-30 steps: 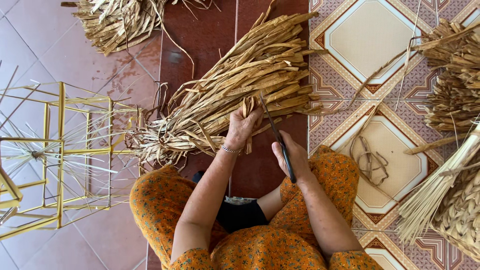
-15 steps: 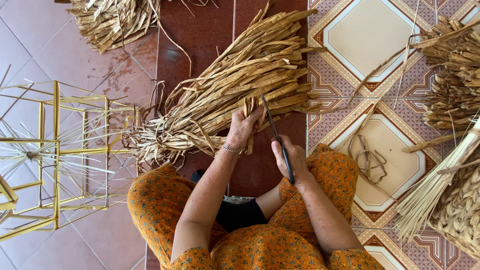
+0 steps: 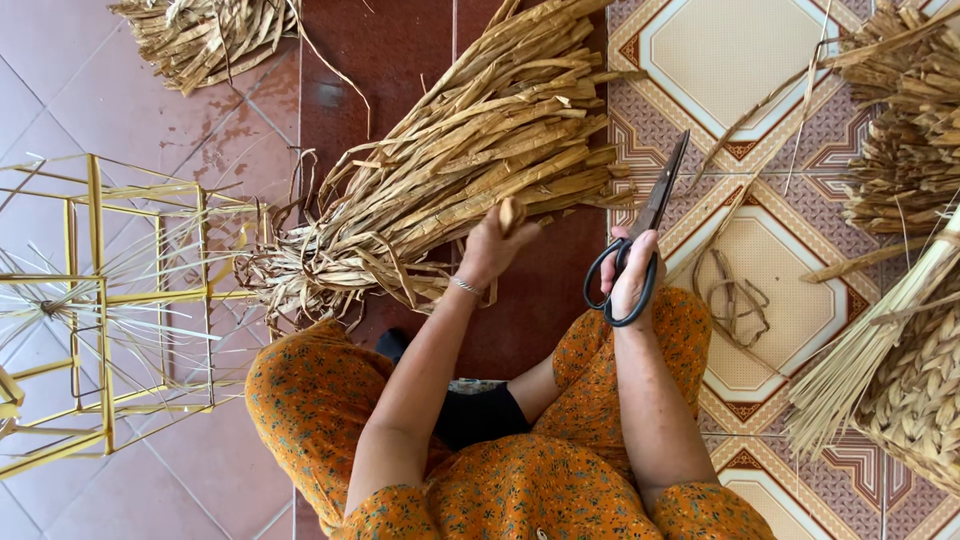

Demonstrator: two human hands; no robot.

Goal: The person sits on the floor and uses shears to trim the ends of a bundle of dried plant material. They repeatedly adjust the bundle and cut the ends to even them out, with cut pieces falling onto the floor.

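A big bundle of dried, flat straw-coloured leaves [image 3: 470, 160] lies on the tiled floor in front of me. My left hand [image 3: 492, 248], with a thin bracelet at the wrist, grips one leaf end at the bundle's near edge. To its right, apart from the bundle, my right hand [image 3: 632, 268] holds black-handled scissors [image 3: 640, 235], blades together and pointing up and away. My knees in orange patterned cloth sit below both hands.
A yellow wire frame [image 3: 110, 300] with thin strands stands at the left. Another dried-leaf pile [image 3: 205, 35] lies at the top left. More bundles [image 3: 905, 120], a woven basket [image 3: 915, 390] and pale straw stalks [image 3: 860, 350] fill the right. Loose leaf scraps [image 3: 735, 300] lie on the patterned tile.
My right hand has swung the scissors away from the bundle to the right. My left hand has closed on a leaf end at the bundle's edge.
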